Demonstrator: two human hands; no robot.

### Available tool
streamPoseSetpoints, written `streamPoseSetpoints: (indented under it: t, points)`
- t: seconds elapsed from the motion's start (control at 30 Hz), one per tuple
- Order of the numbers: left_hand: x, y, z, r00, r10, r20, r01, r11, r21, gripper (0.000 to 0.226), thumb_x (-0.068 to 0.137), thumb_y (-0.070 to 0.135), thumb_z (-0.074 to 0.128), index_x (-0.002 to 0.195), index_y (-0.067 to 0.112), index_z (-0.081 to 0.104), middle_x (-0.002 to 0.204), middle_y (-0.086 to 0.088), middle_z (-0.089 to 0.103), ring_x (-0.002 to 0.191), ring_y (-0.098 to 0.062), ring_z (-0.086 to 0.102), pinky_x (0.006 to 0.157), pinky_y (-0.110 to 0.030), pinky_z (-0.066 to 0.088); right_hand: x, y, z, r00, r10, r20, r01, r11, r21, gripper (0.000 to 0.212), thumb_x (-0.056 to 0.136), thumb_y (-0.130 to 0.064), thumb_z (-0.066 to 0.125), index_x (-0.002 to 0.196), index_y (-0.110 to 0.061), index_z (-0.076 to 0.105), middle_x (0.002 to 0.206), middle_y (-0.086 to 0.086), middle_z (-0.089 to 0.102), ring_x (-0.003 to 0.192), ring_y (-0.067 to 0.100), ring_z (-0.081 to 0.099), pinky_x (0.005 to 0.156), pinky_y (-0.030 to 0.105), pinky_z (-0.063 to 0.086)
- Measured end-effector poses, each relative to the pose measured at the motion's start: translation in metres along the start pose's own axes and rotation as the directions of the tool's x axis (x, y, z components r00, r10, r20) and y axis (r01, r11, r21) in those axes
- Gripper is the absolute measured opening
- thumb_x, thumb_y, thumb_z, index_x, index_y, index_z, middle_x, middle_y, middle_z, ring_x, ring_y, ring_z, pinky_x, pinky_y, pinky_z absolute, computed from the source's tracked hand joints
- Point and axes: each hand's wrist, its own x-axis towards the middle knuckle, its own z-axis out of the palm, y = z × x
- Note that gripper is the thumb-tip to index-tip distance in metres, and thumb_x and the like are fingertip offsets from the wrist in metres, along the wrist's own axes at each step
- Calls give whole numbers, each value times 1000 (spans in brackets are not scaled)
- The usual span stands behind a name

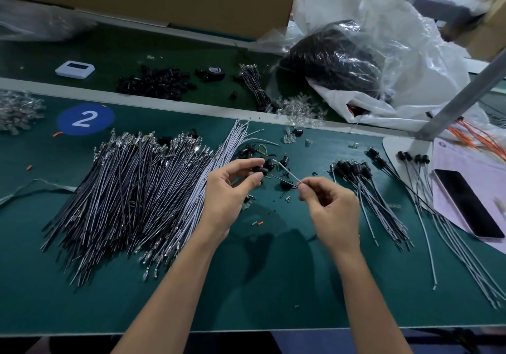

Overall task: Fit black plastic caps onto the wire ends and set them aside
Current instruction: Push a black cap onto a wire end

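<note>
My left hand (228, 192) pinches a small black plastic cap (259, 170) between thumb and fingertips above the green mat. My right hand (330, 208) pinches a thin wire pair (287, 176), one white and one black strand, whose free end points toward the cap. A big heap of uncapped wires (131, 192) lies left of my hands. Several loose black caps (271, 162) lie just beyond my fingers. A pile of capped wires (367, 189) fans out to the right.
A phone (465, 205) lies on paper at the right edge. More black caps (158, 82), a tape roll (216, 73) and a white device (75, 69) sit on the far belt. A plastic bag of black parts (336, 58) and a metal post (460, 99) stand back right.
</note>
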Motion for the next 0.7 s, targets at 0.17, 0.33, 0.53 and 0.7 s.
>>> streamPoseSetpoints:
  t: [0.17,0.33,0.53,0.7]
  points:
    - [2,-6,-1,999,-23,-43,21,999,-49,25,85,-2,70,103,16,70,98,-6,74,88,-15,69,79,-25,56,-1,-1,8,999,32,-19,-32,999,39,19,86,-5,70,77,-22,70,65,-4,68,61,15,62,59,18,49]
    - [2,-7,-2,999,-21,-26,18,994,-104,22,85,-4,69,97,14,71,92,-2,75,88,-14,70,75,-20,54,1,-3,15,999,36,-2,-36,999,20,16,86,-4,70,79,-18,71,64,-6,66,58,8,59,57,10,44]
    - [4,-7,-3,998,-24,-53,17,991,-134,22,83,-4,70,98,12,72,91,-3,75,87,-15,70,77,-21,55,3,-4,15,998,41,42,-42,999,3,14,86,-5,71,79,-17,72,62,-5,66,56,4,56,55,10,43]
    - [3,-7,-2,999,-23,-35,18,990,-139,22,81,-5,72,96,12,72,90,-3,76,86,-13,70,76,-19,54,5,-6,19,998,55,29,-56,998,13,14,86,-7,71,78,-19,71,61,-12,64,55,1,54,56,10,43]
